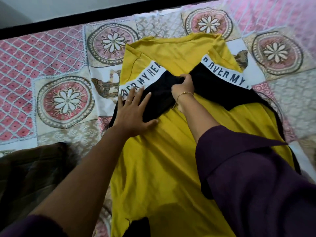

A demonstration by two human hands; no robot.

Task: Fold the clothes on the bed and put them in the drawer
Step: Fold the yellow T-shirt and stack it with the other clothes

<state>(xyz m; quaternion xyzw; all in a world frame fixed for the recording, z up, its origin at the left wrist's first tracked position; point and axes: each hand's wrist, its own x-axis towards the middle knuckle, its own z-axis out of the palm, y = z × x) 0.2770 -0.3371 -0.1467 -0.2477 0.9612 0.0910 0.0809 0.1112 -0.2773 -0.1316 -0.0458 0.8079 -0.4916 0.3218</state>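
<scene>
Item: yellow-and-black T-shirt (171,151), with a white band printed "OVER MY HEA…". It lies spread lengthwise on the bed, neck end away from you, hem toward you and running out of the bottom of the view. Both black sleeves are turned in and meet over the chest.

Right hand (183,84): your fingers are curled into a bunch of black sleeve cloth at the centre of the chest. A thin gold bracelet (185,94) sits at the wrist.

Left hand (135,111): fingers are straight and spread, and the palm presses flat on the other black sleeve, holding nothing.

Step in hand, as a judgement: you are setting the sleeves inward. Keep the flat hand pinning its side while the gripping hand draws its sleeve straight, so that the long edges run parallel. Smooth the creases in the yellow body before you bring the hem up. The bunched cloth under your right hand would leave a lump if folded over.

Surface: quilted bedspread (65,100), with pink lattice panels and cream squares bearing flower medallions.

Beside it, lower left: a dark brown mass (34,168), possibly another garment or a cushion; it is too dim to tell.

Room: a black bed edge (109,11) lies along the far side, and pale wall or floor (51,6) lies beyond it. No drawer is in view.
</scene>
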